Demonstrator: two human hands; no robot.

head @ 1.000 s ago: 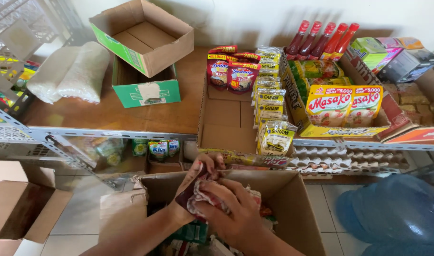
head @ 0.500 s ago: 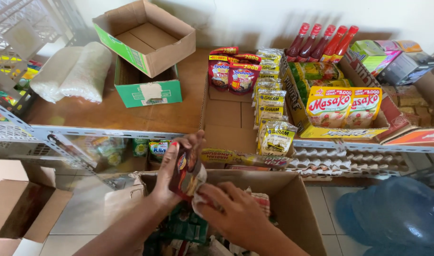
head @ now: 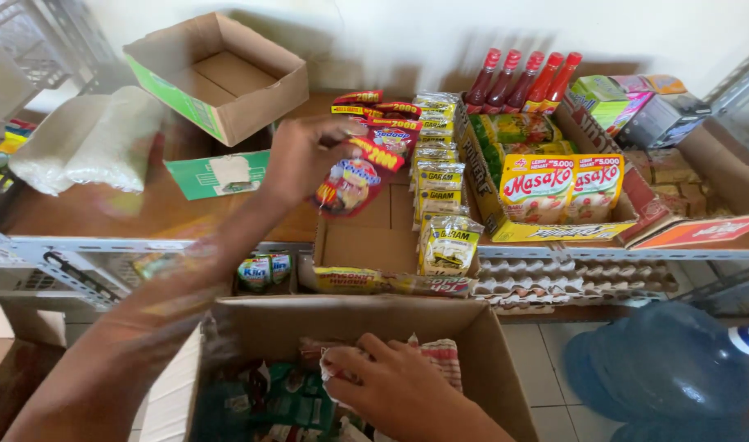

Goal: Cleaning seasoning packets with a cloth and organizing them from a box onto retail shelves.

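My left hand [head: 296, 160] is stretched over the wooden shelf [head: 129, 217], gripping a red snack packet [head: 354, 180] just in front of a row of matching red packets [head: 382, 123] standing in a flat cardboard tray [head: 366, 245]. My right hand [head: 386, 389] is down inside an open cardboard box [head: 489, 360] on the floor, fingers closed on a bundle of packets [head: 436, 356] there. More green and red packets fill that box.
A row of yellow sachets [head: 440, 176] stands right of the red ones. Further right are yellow seasoning packs [head: 550, 188], red sauce bottles [head: 526, 78] and egg trays [head: 571, 278]. An empty cardboard box [head: 219, 74], white bags [head: 88, 139] and a blue water jug [head: 669, 368] surround them.
My left hand has risen out of the floor box with the red packet and carried it up over the shelf. My right hand has stayed in the box.
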